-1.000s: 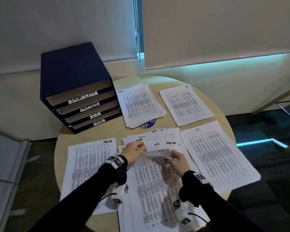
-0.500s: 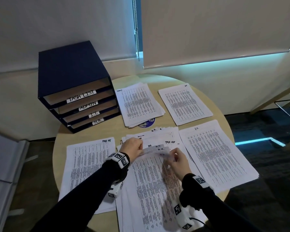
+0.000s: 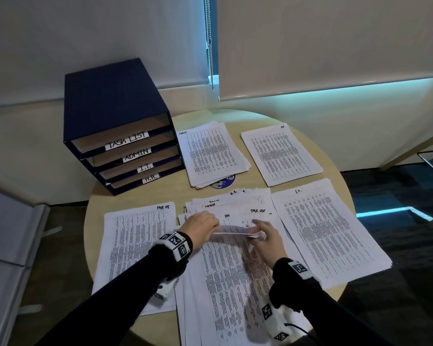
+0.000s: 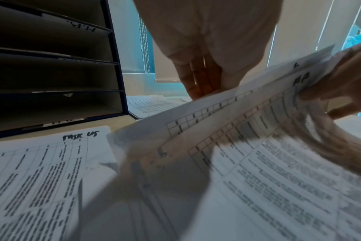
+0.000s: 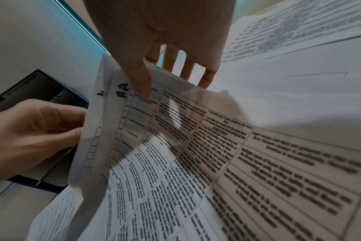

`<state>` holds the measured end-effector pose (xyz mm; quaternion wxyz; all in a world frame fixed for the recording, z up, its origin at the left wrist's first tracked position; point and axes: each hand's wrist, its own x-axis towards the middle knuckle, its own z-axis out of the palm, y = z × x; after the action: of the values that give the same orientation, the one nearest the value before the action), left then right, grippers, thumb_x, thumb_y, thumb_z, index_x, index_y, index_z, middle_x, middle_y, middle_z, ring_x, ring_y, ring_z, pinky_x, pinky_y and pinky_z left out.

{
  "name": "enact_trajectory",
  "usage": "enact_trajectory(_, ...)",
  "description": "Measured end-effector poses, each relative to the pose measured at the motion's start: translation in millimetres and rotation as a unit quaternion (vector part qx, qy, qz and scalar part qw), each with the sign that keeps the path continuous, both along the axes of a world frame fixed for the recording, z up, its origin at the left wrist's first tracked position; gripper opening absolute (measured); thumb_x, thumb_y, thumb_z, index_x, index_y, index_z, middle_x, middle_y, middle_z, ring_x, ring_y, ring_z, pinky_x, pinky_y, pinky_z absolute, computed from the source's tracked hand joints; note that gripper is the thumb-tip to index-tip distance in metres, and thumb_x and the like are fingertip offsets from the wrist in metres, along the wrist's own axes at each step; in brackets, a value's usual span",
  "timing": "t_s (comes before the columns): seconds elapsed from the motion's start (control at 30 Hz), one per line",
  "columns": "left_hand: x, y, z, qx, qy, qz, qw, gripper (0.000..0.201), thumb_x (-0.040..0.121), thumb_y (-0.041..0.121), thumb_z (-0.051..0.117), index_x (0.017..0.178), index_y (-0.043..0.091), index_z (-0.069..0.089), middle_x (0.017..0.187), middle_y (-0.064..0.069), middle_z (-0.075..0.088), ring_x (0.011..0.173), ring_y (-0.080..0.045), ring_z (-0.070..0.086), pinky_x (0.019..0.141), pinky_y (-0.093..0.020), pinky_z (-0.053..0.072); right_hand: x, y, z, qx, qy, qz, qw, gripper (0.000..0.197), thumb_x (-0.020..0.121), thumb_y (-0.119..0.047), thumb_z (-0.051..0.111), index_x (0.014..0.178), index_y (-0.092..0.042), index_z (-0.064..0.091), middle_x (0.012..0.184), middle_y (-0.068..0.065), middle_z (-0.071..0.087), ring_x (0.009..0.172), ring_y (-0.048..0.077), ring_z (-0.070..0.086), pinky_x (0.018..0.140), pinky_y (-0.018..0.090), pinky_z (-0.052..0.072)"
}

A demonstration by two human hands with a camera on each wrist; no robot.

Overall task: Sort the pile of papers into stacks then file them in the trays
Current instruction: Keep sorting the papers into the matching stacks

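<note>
The unsorted pile of papers [image 3: 230, 283] lies at the table's near middle. Its top sheets [image 3: 233, 231] are curled up at their far edge. My left hand [image 3: 200, 224] holds that edge at its left end, fingers [image 4: 196, 78] behind the paper. My right hand [image 3: 263, 233] pinches the right end, thumb [image 5: 140, 81] on the printed face and fingers behind. Sorted stacks lie around: Task List [image 3: 133, 245], Admin [image 3: 210, 153], H.R. [image 3: 280, 153] and I.T. [image 3: 328, 233]. The blue tray unit [image 3: 115, 116], with labelled slots, stands at the back left.
The round wooden table [image 3: 160, 196] ends close behind the far stacks and just right of the I.T. stack. A blue round sticker [image 3: 223, 182] peeks from under the Admin stack. Walls and window blinds [image 3: 323, 46] stand behind; dark floor lies to the right.
Both hands stay on the lifted far edge of the top sheets. The right hand's fingers have shifted slightly along it. The sorted stacks have not moved.
</note>
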<state>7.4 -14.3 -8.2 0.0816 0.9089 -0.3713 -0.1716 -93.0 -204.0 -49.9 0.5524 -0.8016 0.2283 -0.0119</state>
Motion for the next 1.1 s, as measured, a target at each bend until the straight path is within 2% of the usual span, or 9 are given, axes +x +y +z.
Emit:
enact_trajectory(0.17,9.7,-3.5,-9.0,-0.03,0.076,0.108,0.991,0.032,0.103,0.033,0.034,0.105,0.009,0.053,0.111,-0.006,0.048,0.102,-0.022,0.051,0.088,-0.033,0.04,3.5,6.6,1.9,0.023,0.016,0.001,1.0,0.025,0.074,0.004,0.068,0.064,-0.016,0.056,0.071,0.003,0.067,0.069,0.022,0.059,0.063,0.031,0.046)
enact_trajectory(0.27,19.0,-1.7,-21.6,-0.002,0.071,0.176,0.982,0.024,0.103,0.023,0.031,0.109,0.009,0.049,0.114,-0.007,0.047,0.106,-0.027,0.052,0.089,-0.036,0.04,3.0,7.8,5.2,0.036,0.015,0.009,0.999,0.018,0.076,0.002,0.067,0.067,-0.012,0.06,0.07,0.0,0.065,0.067,0.015,0.057,0.065,0.028,0.045)
enact_trajectory(0.4,26.2,-1.7,-21.7,0.001,0.096,0.194,0.976,0.012,0.09,0.023,0.058,0.099,0.019,0.051,0.103,0.001,0.051,0.094,-0.02,0.054,0.084,-0.033,0.045,1.8,7.7,6.0,0.06,0.01,0.01,0.998,0.015,0.077,0.001,0.065,0.069,-0.01,0.059,0.068,0.001,0.061,0.064,0.015,0.051,0.06,0.027,0.04)
enact_trajectory(0.67,11.6,-0.4,-4.5,-0.056,-0.027,0.103,0.993,0.022,0.092,0.028,0.061,0.075,0.018,0.053,0.083,0.004,0.054,0.077,-0.014,0.048,0.069,-0.023,0.036,-3.6,1.4,-0.7,0.111,0.029,-0.029,0.993,0.031,0.078,-0.008,0.072,0.093,-0.021,0.049,0.073,0.006,0.052,0.063,0.018,0.046,0.062,0.033,0.041)
enact_trajectory(0.8,10.5,2.5,-2.6,-0.113,0.056,0.117,0.985,0.02,0.095,0.025,0.058,0.083,0.01,0.066,0.085,-0.001,0.06,0.079,-0.013,0.051,0.077,-0.029,0.044,2.9,-0.1,-2.2,0.009,0.02,-0.017,1.0,0.019,0.079,-0.011,0.073,0.07,-0.02,0.059,0.092,-0.002,0.049,0.094,0.02,0.048,0.083,0.031,0.043)
enact_trajectory(0.87,12.0,0.5,-5.9,-0.167,0.144,0.147,0.964,0.017,0.095,0.021,0.059,0.084,0.011,0.067,0.082,0.001,0.06,0.075,-0.012,0.053,0.074,-0.025,0.042,5.1,-0.3,0.0,-0.002,0.013,-0.008,1.0,0.017,0.08,-0.008,0.072,0.074,-0.02,0.061,0.107,-0.002,0.043,0.108,0.016,0.04,0.091,0.028,0.035)
enact_trajectory(0.93,14.4,-3.0,-10.8,-0.183,0.216,0.163,0.945,0.017,0.095,0.021,0.058,0.08,0.015,0.064,0.078,0.003,0.059,0.071,-0.009,0.052,0.068,-0.023,0.039,7.4,-0.9,4.5,0.035,0.015,0.01,0.999,0.01,0.082,-0.007,0.069,0.086,-0.011,0.061,0.099,0.002,0.051,0.096,0.016,0.047,0.08,0.028,0.04)
enact_trajectory(1.0,19.7,-9.7,-17.8,-0.186,0.253,0.18,0.932,0.02,0.095,0.026,0.057,0.078,0.017,0.063,0.08,0.001,0.062,0.073,-0.011,0.054,0.068,-0.023,0.04,8.6,-3.2,7.4,0.043,0.023,0.016,0.999,0.018,0.084,-0.01,0.066,0.076,-0.012,0.051,0.071,0.0,0.048,0.069,0.016,0.043,0.062,0.029,0.034)
enact_trajectory(1.1,36.1,-25.5,-23.6,-0.194,0.162,0.235,0.939,0.024,0.099,0.03,0.047,0.092,0.016,0.064,0.098,-0.003,0.062,0.089,-0.02,0.055,0.077,-0.03,0.041,10.9,-11.3,6.5,0.019,0.03,0.001,0.999,0.028,0.085,-0.011,0.065,0.07,-0.013,0.041,0.061,-0.002,0.039,0.061,0.016,0.034,0.057,0.029,0.025)
